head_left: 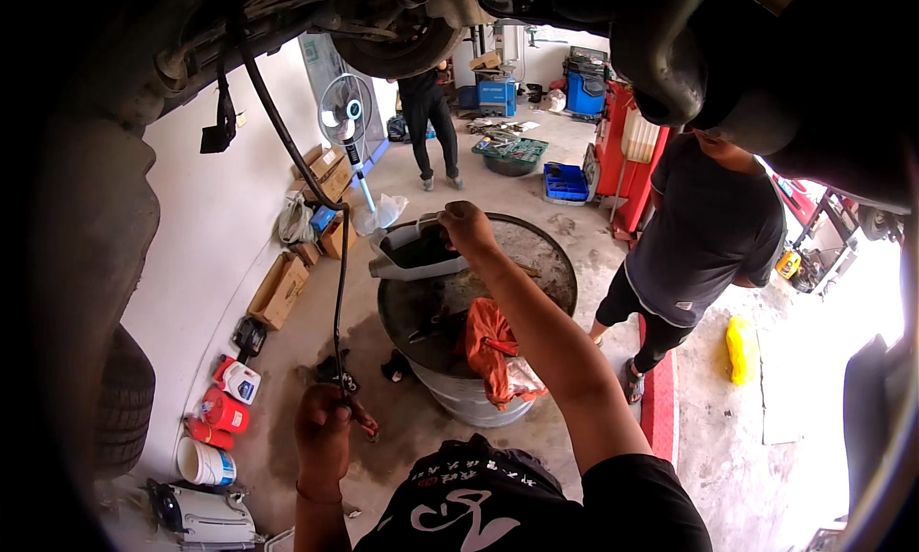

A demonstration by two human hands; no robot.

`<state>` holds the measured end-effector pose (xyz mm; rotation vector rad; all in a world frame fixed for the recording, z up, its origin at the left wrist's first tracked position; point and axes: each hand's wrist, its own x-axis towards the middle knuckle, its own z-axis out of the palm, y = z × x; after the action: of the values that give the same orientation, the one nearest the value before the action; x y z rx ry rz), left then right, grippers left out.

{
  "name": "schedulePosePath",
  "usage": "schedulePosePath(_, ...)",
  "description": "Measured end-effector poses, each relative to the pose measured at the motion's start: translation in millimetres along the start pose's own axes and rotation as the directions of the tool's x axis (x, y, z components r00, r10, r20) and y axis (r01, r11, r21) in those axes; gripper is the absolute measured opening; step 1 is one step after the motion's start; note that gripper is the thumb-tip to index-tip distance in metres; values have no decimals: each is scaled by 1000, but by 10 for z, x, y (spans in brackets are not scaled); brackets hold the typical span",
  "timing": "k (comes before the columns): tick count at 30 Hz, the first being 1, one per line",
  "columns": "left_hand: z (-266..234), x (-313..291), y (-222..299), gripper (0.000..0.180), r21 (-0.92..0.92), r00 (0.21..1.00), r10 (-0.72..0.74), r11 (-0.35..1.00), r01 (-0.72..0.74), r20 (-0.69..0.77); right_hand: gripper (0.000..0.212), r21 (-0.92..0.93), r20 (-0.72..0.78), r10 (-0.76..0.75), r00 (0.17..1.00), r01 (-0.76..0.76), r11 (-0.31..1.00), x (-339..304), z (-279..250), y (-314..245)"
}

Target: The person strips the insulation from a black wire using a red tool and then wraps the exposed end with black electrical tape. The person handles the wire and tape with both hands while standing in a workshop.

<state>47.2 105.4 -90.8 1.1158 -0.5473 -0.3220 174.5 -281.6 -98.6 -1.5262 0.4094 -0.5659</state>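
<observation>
A long, thin black tube hangs from the underside of a car, bends midway and runs down to my left hand. That hand is closed around the tube's lower end; whether it holds anything more, I cannot tell. My right hand is reached forward and grips the rim of a cut-open whitish plastic jug with dark liquid inside. The jug is over the far left part of a metal drum. On the drum's dirty top lie an orange-red bag, a red-handled tool and dark tools beside them.
Overhead is the car's underside. One person stands close at the right, another farther back. Along the left wall are a fan, cardboard boxes, red containers and a white bucket. A red lift post rises behind.
</observation>
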Motion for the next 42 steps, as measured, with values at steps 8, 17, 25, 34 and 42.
schedulePosePath(8,114,109,143,20,129,998,-55,990,56,-14,30,-6,-33,54,998,-55,998,11,-242,-23)
schedulePosePath(17,12,30,-18,17,101,974,182,980,-170,-133,27,12,-53,58,997,-58,998,253,-280,-32)
schedulePosePath(25,108,-37,245,16,108,977,135,987,-119,-162,25,88,7,62,998,-63,994,492,-420,-186)
schedulePosePath(34,207,-225,230,11,340,929,299,915,-216,-216,18,53,20,87,996,-88,995,581,-717,-444)
schedulePosePath(42,152,-352,179,15,230,954,257,948,-218,-155,18,68,-81,168,982,-162,984,347,-874,-225)
